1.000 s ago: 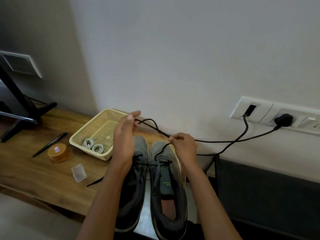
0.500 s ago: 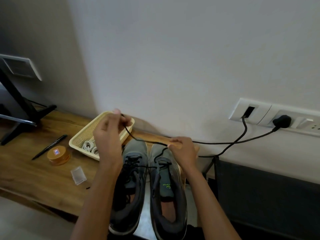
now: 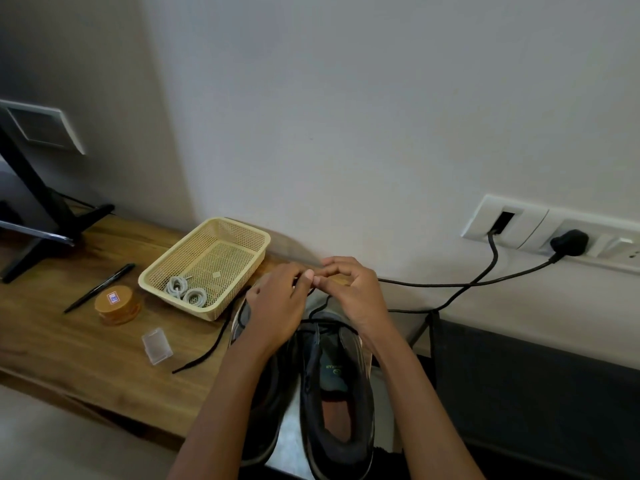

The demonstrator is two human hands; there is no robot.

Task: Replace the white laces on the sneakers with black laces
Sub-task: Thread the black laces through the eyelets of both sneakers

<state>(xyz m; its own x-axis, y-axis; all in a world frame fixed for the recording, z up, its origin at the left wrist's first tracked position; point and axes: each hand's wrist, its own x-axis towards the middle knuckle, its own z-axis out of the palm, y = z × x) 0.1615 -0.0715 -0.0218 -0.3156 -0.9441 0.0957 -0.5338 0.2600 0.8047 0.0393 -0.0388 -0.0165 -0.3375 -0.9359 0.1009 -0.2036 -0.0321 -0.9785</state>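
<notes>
Two grey sneakers (image 3: 337, 386) are positioned side by side at the bench (image 3: 69, 348) edge, at 6 o'clock in the view. The black lace (image 3: 211, 344) is pinched above the toes by the fingers of the left hand (image 3: 277, 306) and the right hand (image 3: 353, 292), fingertips touching. One lace end trails across the bench toward 8 o'clock. The coiled white laces (image 3: 187, 291) are stored in the mesh basket (image 3: 207, 261) at 10 o'clock.

Both hands (image 3: 317, 299) together, fingertips pinched

Dim, soft light; wall (image 3: 381, 116) shaded at left, faint shadows on the worktop (image 3: 69, 341), wide-angle bending at edges, slightly soft.
</notes>
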